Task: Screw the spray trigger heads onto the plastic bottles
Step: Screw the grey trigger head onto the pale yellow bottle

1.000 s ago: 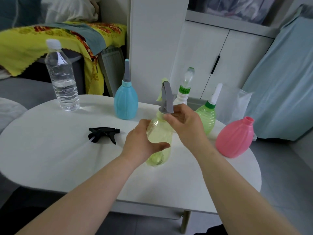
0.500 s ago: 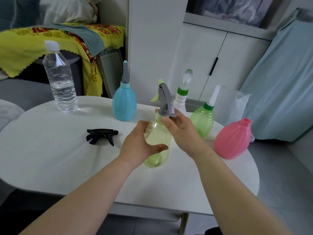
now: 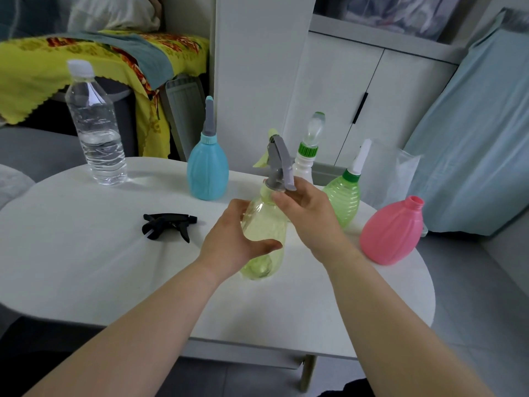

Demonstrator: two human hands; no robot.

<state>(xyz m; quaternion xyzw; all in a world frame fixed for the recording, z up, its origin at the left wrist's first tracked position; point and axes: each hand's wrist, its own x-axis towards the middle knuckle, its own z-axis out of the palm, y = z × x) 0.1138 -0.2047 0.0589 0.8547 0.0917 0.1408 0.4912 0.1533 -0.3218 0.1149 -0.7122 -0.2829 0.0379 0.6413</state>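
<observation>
Currently, left hand (image 3: 232,242): wraps pale yellow translucent plastic bottle (image 3: 266,222).
Right hand (image 3: 309,213): pinches grey spray trigger head (image 3: 279,164) at neck.

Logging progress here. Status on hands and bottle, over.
Left hand grips yellow bottle. Right hand pinches grey trigger head on its neck. Pink bottle open, black trigger head loose on table. Nothing in the way.

Home, living-room corner. Small white table (image 3: 86,282) in the middle. Far left, a yellow flowered cloth (image 3: 43,67) draped over furniture, with a grey upholstered seat (image 3: 34,150) below it. Far right, white cupboard doors (image 3: 400,96) with a black handle (image 3: 360,107). Pale blue fabric (image 3: 472,138) hangs at right. Grey floor (image 3: 472,310) near right.
</observation>
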